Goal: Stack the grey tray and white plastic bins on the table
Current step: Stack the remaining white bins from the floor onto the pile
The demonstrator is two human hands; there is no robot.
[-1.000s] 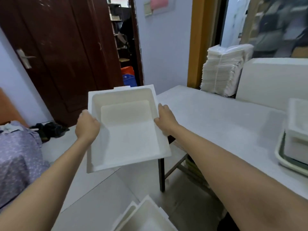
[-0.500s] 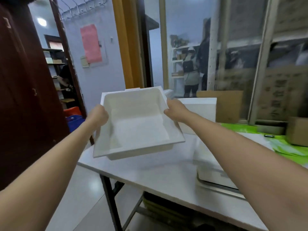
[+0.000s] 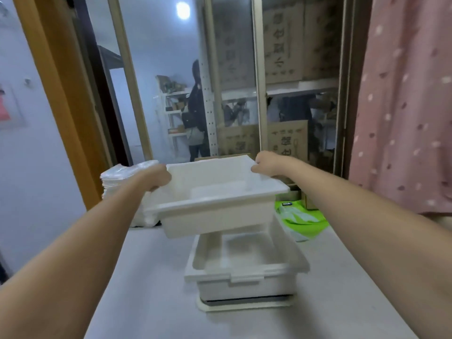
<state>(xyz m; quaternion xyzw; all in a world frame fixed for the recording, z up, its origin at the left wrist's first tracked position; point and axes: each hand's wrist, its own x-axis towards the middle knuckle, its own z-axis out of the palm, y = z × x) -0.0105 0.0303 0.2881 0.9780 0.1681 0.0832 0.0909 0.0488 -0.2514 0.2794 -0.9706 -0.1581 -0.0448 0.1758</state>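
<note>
Head view: our left hand (image 3: 157, 177) and right hand (image 3: 265, 163) each clasp a side rim of a white rectangular plastic bin (image 3: 215, 199), held in the air above a second white plastic bin (image 3: 244, 267) nested in the grey tray (image 3: 244, 303) on the pale tabletop (image 3: 146, 277).

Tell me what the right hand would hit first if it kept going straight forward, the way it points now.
Probably the cardboard box leaning by the window, just beyond the right hand; depth is unclear.
</note>
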